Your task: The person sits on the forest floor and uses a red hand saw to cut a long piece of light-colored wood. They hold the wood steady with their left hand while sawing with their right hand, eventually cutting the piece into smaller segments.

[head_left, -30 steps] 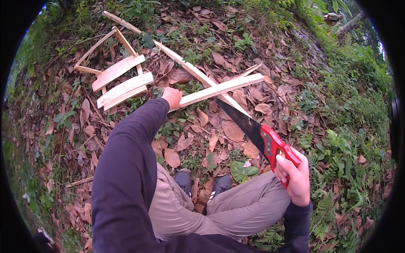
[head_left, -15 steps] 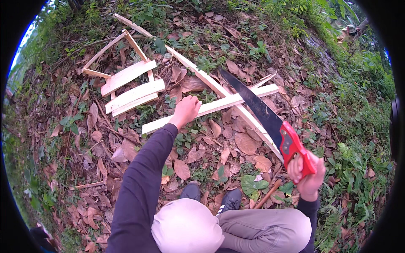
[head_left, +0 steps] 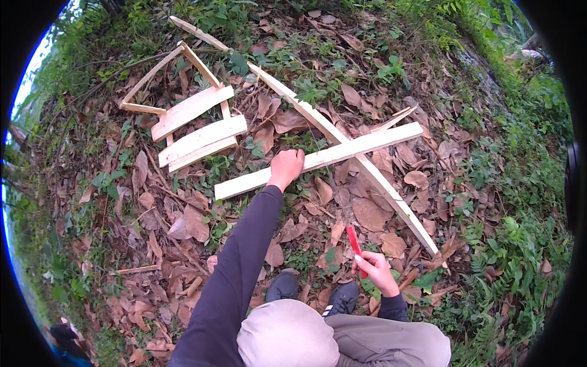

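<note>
Centrally, a pale board point(head_left: 342, 151) lay aslant on the ground, crossing over a long strip point(head_left: 318, 119) of similar wood. The left hand point(head_left: 287, 168) was closed over the board, left of the crossing. The right hand point(head_left: 376, 272) was wrapped round the red handle of a saw point(head_left: 354, 241), on the near side of the board. The blade, seen almost edge-on, seemed to reach the board, though contact could not be confirmed. A splintered piece point(head_left: 394, 118) lay just beyond the board's right end. To the upper left rested a slatted frame point(head_left: 202, 140); dry leaves point(head_left: 370, 214) covered the ground, and two dark shoes point(head_left: 282, 286) stood below.
</note>
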`<control>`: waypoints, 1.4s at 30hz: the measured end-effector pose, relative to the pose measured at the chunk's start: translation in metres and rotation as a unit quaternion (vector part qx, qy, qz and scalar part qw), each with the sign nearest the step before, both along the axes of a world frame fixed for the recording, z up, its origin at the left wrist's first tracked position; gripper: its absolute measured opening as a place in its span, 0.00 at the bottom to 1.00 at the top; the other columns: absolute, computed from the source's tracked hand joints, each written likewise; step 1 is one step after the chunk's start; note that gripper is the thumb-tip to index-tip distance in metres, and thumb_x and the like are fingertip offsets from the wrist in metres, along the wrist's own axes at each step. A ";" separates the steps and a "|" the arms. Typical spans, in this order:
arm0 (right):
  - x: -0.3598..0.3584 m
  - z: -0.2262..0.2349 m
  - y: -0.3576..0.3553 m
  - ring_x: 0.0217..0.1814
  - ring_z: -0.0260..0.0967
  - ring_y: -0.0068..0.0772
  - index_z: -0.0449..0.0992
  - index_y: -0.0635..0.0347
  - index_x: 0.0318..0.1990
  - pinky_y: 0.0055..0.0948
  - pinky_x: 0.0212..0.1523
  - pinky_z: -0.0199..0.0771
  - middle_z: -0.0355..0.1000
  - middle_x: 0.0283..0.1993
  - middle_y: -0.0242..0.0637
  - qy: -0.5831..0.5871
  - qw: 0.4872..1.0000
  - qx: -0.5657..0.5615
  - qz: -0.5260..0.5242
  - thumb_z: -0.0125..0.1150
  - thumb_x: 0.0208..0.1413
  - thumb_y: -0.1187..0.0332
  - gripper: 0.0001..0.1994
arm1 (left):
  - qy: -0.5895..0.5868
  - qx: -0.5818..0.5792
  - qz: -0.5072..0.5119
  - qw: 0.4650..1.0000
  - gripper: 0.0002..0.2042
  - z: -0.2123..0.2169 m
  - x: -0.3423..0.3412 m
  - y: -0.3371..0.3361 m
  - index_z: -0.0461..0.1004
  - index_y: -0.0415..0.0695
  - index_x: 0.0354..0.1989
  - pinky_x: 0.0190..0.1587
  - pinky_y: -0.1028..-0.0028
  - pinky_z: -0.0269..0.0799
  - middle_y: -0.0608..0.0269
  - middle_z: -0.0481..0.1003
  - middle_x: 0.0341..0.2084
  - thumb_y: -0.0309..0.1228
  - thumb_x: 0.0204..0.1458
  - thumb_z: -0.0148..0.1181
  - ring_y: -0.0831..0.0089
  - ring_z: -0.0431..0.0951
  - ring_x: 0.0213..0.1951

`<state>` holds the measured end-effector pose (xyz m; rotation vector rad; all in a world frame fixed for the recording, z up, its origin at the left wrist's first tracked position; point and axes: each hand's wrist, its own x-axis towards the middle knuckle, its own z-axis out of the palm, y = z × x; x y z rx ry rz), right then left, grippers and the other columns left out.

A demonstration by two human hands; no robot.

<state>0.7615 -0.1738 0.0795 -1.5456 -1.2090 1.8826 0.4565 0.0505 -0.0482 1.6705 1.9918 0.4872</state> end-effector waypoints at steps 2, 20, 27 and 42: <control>-0.001 -0.003 -0.001 0.25 0.67 0.14 0.76 0.63 0.37 0.18 0.26 0.64 0.72 0.26 0.26 -0.026 1.000 0.007 0.003 0.63 0.63 0.63 0.11 | 0.013 -0.004 0.009 1.000 0.25 -0.003 0.001 0.000 0.82 0.34 0.31 0.48 0.50 0.76 0.36 0.79 0.31 0.44 0.61 0.43 0.40 0.81 0.38; -0.007 0.038 -0.006 0.23 0.59 0.16 0.73 0.62 0.32 0.24 0.25 0.59 0.66 0.23 0.25 -0.078 0.977 0.200 -0.009 0.69 0.56 0.66 0.11 | -0.017 0.011 0.045 0.999 0.22 -0.005 0.001 0.002 0.82 0.35 0.30 0.46 0.53 0.76 0.37 0.79 0.31 0.43 0.56 0.49 0.41 0.81 0.37; -0.021 0.036 -0.011 0.16 0.56 0.28 0.68 0.61 0.25 0.31 0.21 0.55 0.58 0.16 0.34 -0.211 0.927 0.308 -0.044 0.66 0.59 0.66 0.15 | -0.026 0.011 0.064 0.998 0.22 -0.003 -0.002 0.002 0.82 0.35 0.29 0.46 0.52 0.76 0.37 0.79 0.31 0.43 0.56 0.50 0.40 0.80 0.36; 0.000 0.014 -0.045 0.13 0.55 0.21 0.69 0.61 0.23 0.29 0.18 0.55 0.57 0.13 0.31 -0.163 0.948 0.267 -0.057 0.67 0.54 0.74 0.12 | 0.020 0.038 0.039 0.998 0.22 -0.006 0.003 0.000 0.82 0.37 0.26 0.44 0.52 0.78 0.38 0.79 0.26 0.42 0.56 0.47 0.42 0.82 0.33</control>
